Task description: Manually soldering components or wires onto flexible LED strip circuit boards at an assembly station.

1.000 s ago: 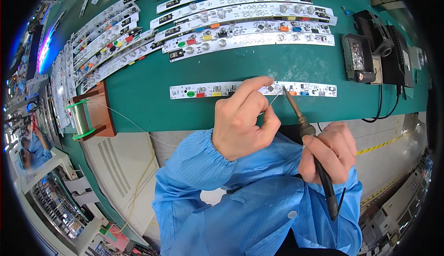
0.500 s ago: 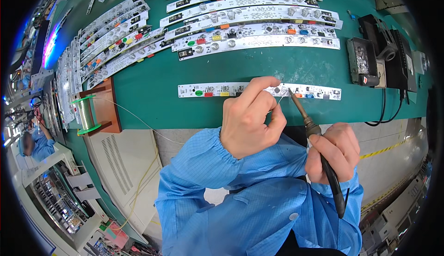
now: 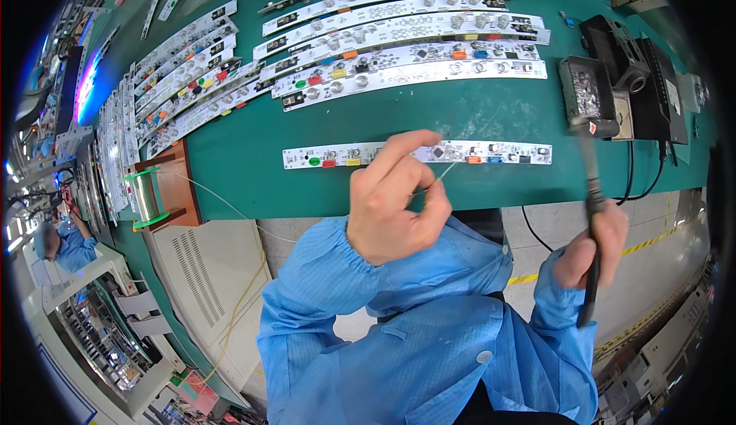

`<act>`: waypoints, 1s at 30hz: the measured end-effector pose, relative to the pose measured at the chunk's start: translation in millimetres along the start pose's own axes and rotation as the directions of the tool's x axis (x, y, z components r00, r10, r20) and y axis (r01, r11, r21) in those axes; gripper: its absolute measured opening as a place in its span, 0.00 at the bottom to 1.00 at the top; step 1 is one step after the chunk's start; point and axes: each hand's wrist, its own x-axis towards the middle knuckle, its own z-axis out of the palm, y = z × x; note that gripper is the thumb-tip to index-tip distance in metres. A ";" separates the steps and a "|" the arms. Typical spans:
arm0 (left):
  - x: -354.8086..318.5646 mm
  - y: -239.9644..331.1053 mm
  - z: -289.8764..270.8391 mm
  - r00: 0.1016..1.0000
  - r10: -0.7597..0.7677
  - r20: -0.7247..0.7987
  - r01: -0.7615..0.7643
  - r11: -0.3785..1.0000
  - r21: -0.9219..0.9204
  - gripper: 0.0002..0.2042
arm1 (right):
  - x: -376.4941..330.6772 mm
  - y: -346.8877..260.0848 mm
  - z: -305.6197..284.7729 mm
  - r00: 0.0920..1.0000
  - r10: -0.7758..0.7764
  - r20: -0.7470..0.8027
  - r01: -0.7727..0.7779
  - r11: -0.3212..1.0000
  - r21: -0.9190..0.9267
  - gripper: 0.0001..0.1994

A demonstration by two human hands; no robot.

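Observation:
A long white circuit board (image 3: 506, 149) with coloured parts lies across the green bench in front of me. My left hand (image 3: 395, 195) is over its middle, thumb and fingers pinching a thin solder wire (image 3: 446, 170) whose end points at the board. That wire runs back to a solder spool (image 3: 143, 196) with green flanges on a brown wooden stand. Off the board's right end, my right hand (image 3: 596, 247) grips a soldering iron (image 3: 593, 195), blurred by motion. Its tip is raised toward a dark metal tray (image 3: 586, 87) holding grey bits.
Several more boards (image 3: 414, 72) lie in rows at the back, with further stacks (image 3: 188, 80) at the left. A black soldering station (image 3: 655, 87) stands at the right, its cable hanging over the bench edge. Far left, another person (image 3: 65, 245) in blue sits at work.
The soldering iron has left the board and swung right toward the metal tray with my right hand. My left hand keeps its pinch on the solder wire near the board.

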 end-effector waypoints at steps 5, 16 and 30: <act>-8.0 23.4 10.6 0.979 0.191 -0.063 -0.189 0.981 0.041 0.05 | -8.6 40.9 -17.2 0.958 0.194 0.210 -0.107 0.925 -0.363 0.16; 8.5 28.9 57.6 0.992 0.054 -0.113 -0.045 0.995 0.085 0.07 | 55.7 54.2 -13.9 0.669 0.513 0.538 -0.740 0.525 0.420 0.09; 10.1 19.5 66.3 0.993 0.030 -0.111 -0.021 0.997 0.080 0.08 | 64.3 66.4 -8.0 0.539 0.528 0.656 -0.833 0.447 0.326 0.09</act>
